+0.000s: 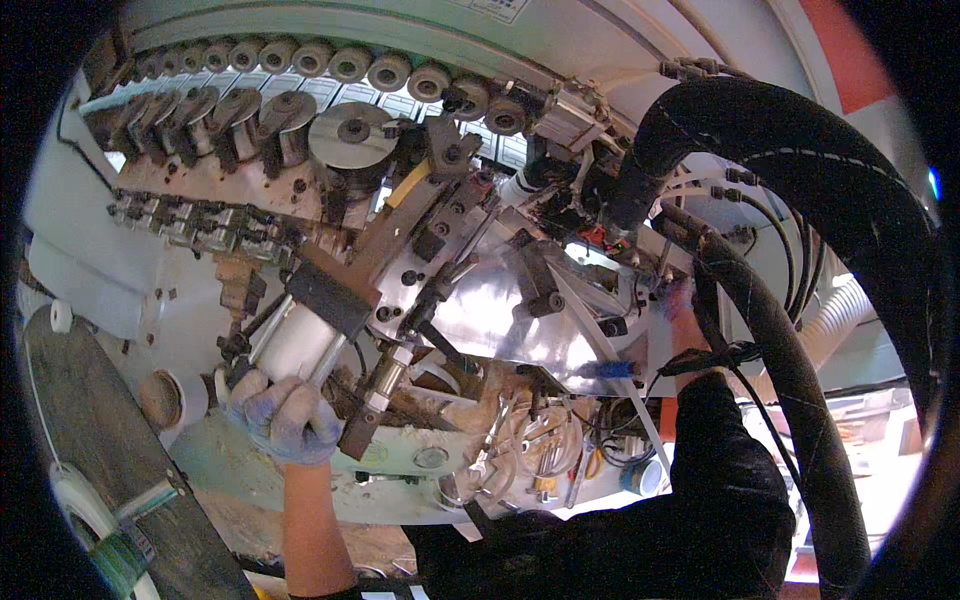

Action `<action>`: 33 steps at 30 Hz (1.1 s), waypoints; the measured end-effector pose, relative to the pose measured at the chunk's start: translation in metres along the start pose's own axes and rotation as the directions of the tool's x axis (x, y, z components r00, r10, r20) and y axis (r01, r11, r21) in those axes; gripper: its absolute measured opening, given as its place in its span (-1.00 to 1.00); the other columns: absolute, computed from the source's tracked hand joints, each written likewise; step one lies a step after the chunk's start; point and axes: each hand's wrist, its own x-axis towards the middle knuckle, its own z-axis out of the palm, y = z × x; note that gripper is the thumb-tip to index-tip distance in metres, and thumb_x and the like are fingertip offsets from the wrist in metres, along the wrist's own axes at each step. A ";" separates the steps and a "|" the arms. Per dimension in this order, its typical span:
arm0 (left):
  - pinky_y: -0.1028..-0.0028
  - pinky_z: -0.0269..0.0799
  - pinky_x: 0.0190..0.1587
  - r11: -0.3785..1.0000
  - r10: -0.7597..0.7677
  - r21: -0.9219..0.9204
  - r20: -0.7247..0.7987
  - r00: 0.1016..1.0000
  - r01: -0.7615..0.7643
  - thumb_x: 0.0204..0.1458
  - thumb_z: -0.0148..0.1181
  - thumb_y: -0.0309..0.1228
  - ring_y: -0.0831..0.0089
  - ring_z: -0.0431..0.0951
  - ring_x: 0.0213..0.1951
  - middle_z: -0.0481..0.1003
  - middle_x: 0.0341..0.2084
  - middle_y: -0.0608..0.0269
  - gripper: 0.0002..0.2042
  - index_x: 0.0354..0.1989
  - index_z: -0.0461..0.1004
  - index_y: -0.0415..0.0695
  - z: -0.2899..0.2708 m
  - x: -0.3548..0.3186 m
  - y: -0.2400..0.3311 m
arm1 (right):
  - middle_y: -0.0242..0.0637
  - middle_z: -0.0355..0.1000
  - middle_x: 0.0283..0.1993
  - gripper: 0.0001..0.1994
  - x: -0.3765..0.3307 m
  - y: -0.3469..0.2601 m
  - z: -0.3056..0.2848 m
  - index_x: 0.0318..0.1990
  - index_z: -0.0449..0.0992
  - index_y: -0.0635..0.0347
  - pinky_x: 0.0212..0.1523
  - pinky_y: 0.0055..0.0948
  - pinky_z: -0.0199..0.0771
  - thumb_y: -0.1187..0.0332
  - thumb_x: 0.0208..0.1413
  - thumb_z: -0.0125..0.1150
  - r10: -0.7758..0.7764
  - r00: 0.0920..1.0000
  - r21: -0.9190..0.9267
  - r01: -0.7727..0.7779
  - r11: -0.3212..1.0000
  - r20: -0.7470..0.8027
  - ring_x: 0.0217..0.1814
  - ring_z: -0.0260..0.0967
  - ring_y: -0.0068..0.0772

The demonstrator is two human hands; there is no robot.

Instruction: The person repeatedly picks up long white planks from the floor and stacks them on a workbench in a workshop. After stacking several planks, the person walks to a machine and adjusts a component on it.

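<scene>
My left hand (288,418), in a pale stained glove, is closed against the lower end of a silver air cylinder (297,342). Its fingers are curled at the cylinder's end cap. A dark block (332,297) sits at the cylinder's upper end. To the right, my right hand (679,298) reaches up into the machine beside thick black hoses. Its fingers are blurred and mostly hidden among fittings, so what it touches does not show. Between my hands lies a shiny metal plate (480,312) with dark brackets and a slanting pale strip (603,343).
A row of rollers (350,64) and larger pressure wheels (353,134) runs along the upper left. The thick black hose (790,125) arches over the right side. Below the mechanism lie several hand tools (540,450) on a ledge. A dark belt-like panel (110,440) stands at left.
</scene>
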 end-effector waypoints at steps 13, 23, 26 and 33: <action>0.29 0.21 -0.29 0.996 0.089 -0.014 0.006 0.996 -0.089 0.08 -0.04 -0.23 0.31 0.26 -0.41 0.30 -0.61 0.40 -0.82 -0.55 0.25 0.11 0.001 -0.009 -0.011 | -0.29 0.45 -0.11 -0.63 -0.069 -0.023 0.048 -0.02 0.44 0.10 -0.09 -0.27 0.46 0.07 0.24 -0.14 -0.077 0.984 -0.058 0.068 0.996 -0.163 -0.12 0.37 -0.27; 0.01 0.24 -0.05 0.972 0.185 -0.146 0.002 0.983 -0.182 0.10 -0.02 -0.33 0.18 0.29 -0.32 0.29 -0.51 0.24 -0.85 -0.49 0.25 -0.01 -0.001 -0.012 -0.018 | -0.28 0.43 -0.06 -0.64 -0.062 -0.016 0.034 0.02 0.42 0.10 -0.07 -0.24 0.45 0.11 0.24 -0.14 -0.109 0.981 -0.065 0.099 0.993 -0.161 -0.08 0.37 -0.25; 0.01 0.26 -0.05 0.983 0.173 -0.085 0.095 0.980 -0.166 0.03 -0.01 -0.34 0.29 0.22 -0.40 0.25 -0.60 0.32 -0.85 -0.53 0.20 0.01 0.000 -0.007 -0.017 | -0.28 0.43 -0.04 -0.65 -0.062 -0.014 0.031 0.03 0.42 0.09 -0.06 -0.24 0.45 0.12 0.24 -0.14 -0.112 0.979 -0.075 0.100 0.992 -0.168 -0.06 0.36 -0.24; 0.22 0.22 -0.24 0.974 0.188 -0.132 0.036 0.981 -0.182 -0.03 0.01 -0.33 0.34 0.21 -0.45 0.23 -0.62 0.37 -0.84 -0.55 0.17 0.04 0.001 -0.007 -0.022 | -0.27 0.41 0.00 -0.65 -0.065 -0.011 0.026 0.05 0.40 0.09 -0.05 -0.22 0.44 0.15 0.24 -0.14 -0.117 0.979 -0.093 0.103 0.990 -0.168 -0.03 0.36 -0.22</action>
